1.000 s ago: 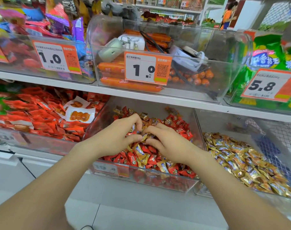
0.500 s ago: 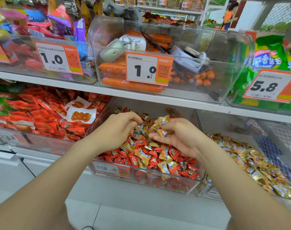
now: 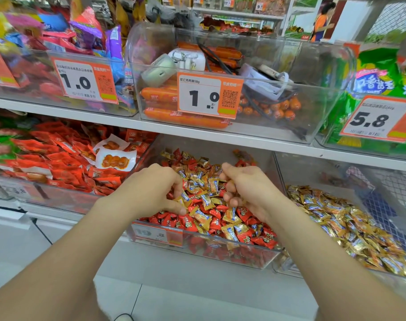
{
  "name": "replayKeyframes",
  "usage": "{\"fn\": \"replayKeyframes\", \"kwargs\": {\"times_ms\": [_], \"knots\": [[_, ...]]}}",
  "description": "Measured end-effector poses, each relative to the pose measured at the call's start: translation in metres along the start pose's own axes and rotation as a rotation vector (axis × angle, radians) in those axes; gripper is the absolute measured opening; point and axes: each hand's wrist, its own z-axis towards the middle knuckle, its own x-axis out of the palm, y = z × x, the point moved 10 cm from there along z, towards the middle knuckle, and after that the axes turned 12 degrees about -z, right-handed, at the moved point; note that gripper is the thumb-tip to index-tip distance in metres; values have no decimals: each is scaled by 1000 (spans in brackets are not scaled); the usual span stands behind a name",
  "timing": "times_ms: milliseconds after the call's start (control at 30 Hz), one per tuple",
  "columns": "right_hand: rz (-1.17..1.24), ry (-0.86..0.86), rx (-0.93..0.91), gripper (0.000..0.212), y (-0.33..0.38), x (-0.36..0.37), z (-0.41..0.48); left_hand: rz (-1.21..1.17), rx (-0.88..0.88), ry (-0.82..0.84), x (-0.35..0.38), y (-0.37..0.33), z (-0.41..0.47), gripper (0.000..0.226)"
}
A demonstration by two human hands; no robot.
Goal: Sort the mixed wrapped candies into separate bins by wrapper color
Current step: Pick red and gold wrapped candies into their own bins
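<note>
Head camera: red-wrapped candies (image 3: 185, 222) and gold-wrapped candies (image 3: 203, 216) lie mixed in the clear middle bin (image 3: 220, 252), below the shelf (image 3: 81, 113). The left hand (image 3: 151, 188) is sunk in the heap, fingers curled, thumb and fingers pinching gold-wrapped candies. The right hand (image 3: 246, 186), just to its right, is curled too, seemingly round more gold pieces. The right bin (image 3: 313, 172) beside it holds a gold-wrapped heap.
</note>
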Motion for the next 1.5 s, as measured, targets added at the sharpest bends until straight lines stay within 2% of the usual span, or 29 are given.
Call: {"fn": "replayKeyframes", "kwargs": {"times_ms": [100, 167, 267, 367, 400, 500, 633, 667, 733, 800, 833, 900, 933, 1000, 1100, 1233, 1300, 1367, 1500], "knots": [[-188, 1, -158, 21, 18, -3, -8, -4, 37, 15, 3, -7, -1, 32], [-427, -45, -260, 22, 30, -10, -13, -23, 81, -28, -1, -13, -4, 24], [-847, -85, -339, 39, 37, -20, -23, -120, 123, -142, -13, -21, -5, 21], [-1264, 1, -308, 69, 17, -11, -26, -182, 125, -100, -8, -24, -1, 23], [-1331, 9, -322, 69, 12, -6, -24, -182, 129, -75, -4, -25, 0, 24], [-1215, 15, -403, 41, 18, -4, -22, -185, 148, -62, -2, -28, 3, 26], [-1090, 23, -414, 17, 25, -12, -28, -138, 163, -37, 4, -26, 7, 32], [-1049, 22, -411, 17, 26, -14, -29, -130, 166, -10, 8, -25, 7, 27], [-974, 38, -409, 30, 29, -16, -33, -112, 146, 55, 15, -21, 8, 18], [-963, 65, -400, 39, 28, -15, -34, -63, 112, 104, 19, -17, 9, 21], [-984, 70, -394, 37, 27, -15, -35, -45, 106, 96, 18, -16, 9, 18], [-1083, 30, -382, 25, 27, -16, -39, -58, 123, 40, 13, -19, 8, 18], [-1148, 6, -375, 27, 27, -17, -41, -81, 149, 4, 10, -23, 8, 21], [-1266, 35, -346, 37, 24, -15, -48, -121, 188, -38, 5, -34, 4, 23], [-1413, 96, -327, 51, 18, -7, -50, -168, 225, 8, 11, -52, 0, 10], [-1558, 37, -307, 73, 13, -1, -48, -143, 257, 84, 26, -67, -5, 9], [-1612, 45, -288, 71, 9, 5, -48, -53, 254, 81, 28, -70, -6, 11], [-1609, 52, -283, 63, 6, 9, -48, -7, 251, 127, 34, -71, -6, 27], [-1486, 66, -311, 31, 5, 5, -42, -14, 217, 248, 44, -64, -2, 35]]}}
